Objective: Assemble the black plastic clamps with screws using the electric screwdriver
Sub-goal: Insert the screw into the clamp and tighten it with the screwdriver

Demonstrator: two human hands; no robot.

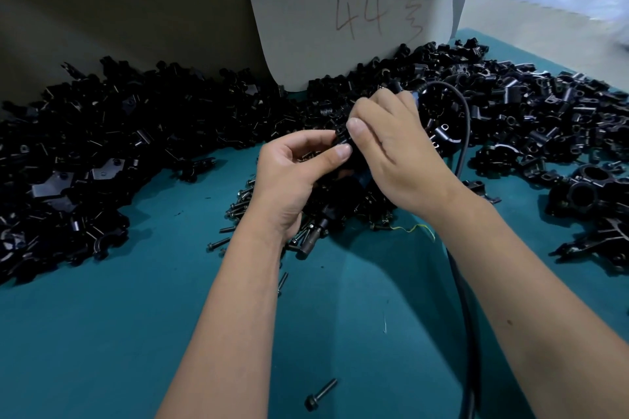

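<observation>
My left hand (pixel 289 173) and my right hand (pixel 394 153) meet over the middle of the table. Both pinch a small black plastic clamp (pixel 341 133) between thumb and fingers; most of it is hidden by the fingers. Under the hands lies the electric screwdriver (pixel 320 228), dark-bodied, its metal nose pointing toward me on the teal mat. Its black cable (pixel 466 133) arcs up behind my right hand and runs down past my right forearm. Loose screws (pixel 238 207) are scattered around the screwdriver.
Large heaps of black clamp parts cover the left (pixel 85 153) and the back right (pixel 527 112). Assembled clamps (pixel 592 187) sit at the right edge. A cardboard sign marked 44 (pixel 357 17) leans on the back wall. One screw (pixel 320 395) lies near me on the teal mat (pixel 119 333).
</observation>
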